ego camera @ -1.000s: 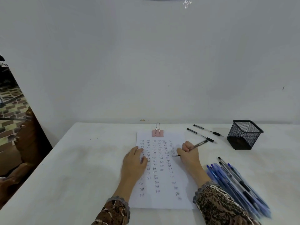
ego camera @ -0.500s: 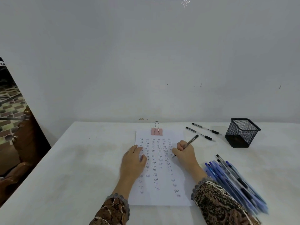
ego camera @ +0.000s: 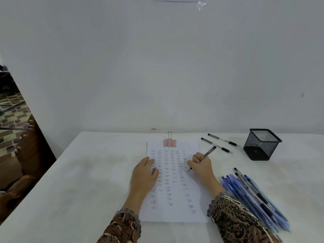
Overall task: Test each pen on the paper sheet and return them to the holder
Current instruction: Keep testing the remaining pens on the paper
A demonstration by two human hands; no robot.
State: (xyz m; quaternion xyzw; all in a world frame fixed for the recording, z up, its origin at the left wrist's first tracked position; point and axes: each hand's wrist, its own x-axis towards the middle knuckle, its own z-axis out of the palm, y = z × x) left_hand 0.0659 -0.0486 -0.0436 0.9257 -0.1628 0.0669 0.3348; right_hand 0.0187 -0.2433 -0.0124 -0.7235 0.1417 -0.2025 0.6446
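Head view: right hand (ego camera: 201, 165) grips pen (ego camera: 208, 152), writing at three o'clock on paper (ego camera: 175, 213); left hand (ego camera: 143, 176), fingers flat, steadies it.

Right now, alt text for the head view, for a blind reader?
The right hand grips a pen with its tip on the paper sheet, which the left hand presses flat. Two pens lie beside the black mesh holder; blue pens are heaped at right.

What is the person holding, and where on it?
The right hand grips a black pen low on its barrel, near the tip. The left hand holds nothing, lying flat on the paper sheet.
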